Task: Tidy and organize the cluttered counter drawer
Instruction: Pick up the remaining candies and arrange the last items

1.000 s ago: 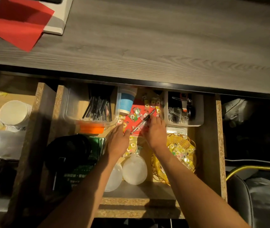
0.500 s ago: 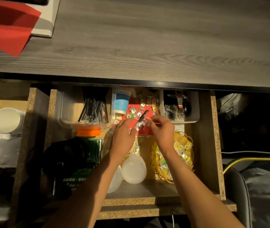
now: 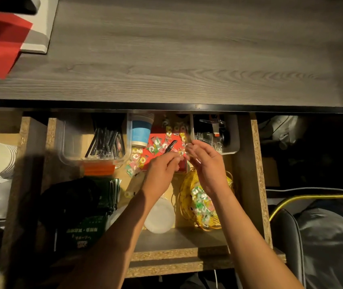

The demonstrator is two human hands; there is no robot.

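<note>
Both hands, left hand (image 3: 162, 174) and right hand (image 3: 206, 163), pinch wrapped candies (image 3: 158, 147) at frame centre; the basket (image 3: 185, 197) is part-filled, many still scattered

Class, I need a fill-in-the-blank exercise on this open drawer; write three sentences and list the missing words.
1. The wrapped candies lie in a woven wire basket coloured ____.
2. The black straws sit in a clear plastic ____.
3. The paper cup has a band coloured ____.

Missing words: yellow; tub; blue
</note>
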